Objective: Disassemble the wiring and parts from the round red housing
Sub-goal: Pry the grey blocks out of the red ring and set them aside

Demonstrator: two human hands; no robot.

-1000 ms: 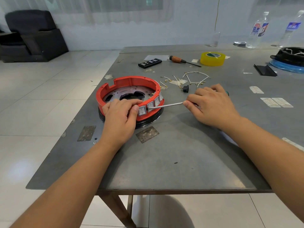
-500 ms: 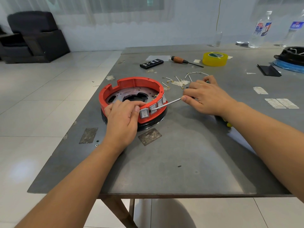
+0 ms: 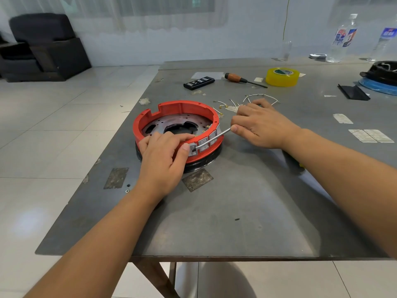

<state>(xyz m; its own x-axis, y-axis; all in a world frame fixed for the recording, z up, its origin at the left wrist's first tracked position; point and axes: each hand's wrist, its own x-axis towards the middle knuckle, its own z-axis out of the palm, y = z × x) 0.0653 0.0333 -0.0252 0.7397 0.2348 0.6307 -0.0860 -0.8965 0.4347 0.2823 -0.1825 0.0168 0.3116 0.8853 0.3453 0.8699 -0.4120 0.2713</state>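
Note:
The round red housing (image 3: 171, 109) sits on a black base at the left of the grey table (image 3: 247, 211), with a metal plate inside. Several grey rocker switches (image 3: 204, 143) line its near right wall. My left hand (image 3: 163, 158) grips the near rim, fingers curled over the edge and thumb beside the leftmost switch. My right hand (image 3: 260, 125) holds a screwdriver whose metal shaft (image 3: 214, 138) reaches left, its tip against the leftmost switch. The handle is hidden under my hand. Loose white wires (image 3: 260, 96) with brass terminals lie behind my right hand.
Behind the housing lie a black bit case (image 3: 198, 82), a wooden-handled screwdriver (image 3: 242, 79) and a yellow tape roll (image 3: 282, 76). A black part (image 3: 352, 92), a black-and-blue round unit (image 3: 382, 77) and two bottles (image 3: 343, 37) stand far right. The table's left edge runs just left of the housing.
My right hand has moved left toward the housing, and the screwdriver tip has slid from a middle switch to the leftmost one. My left hand has kept its grip on the rim.

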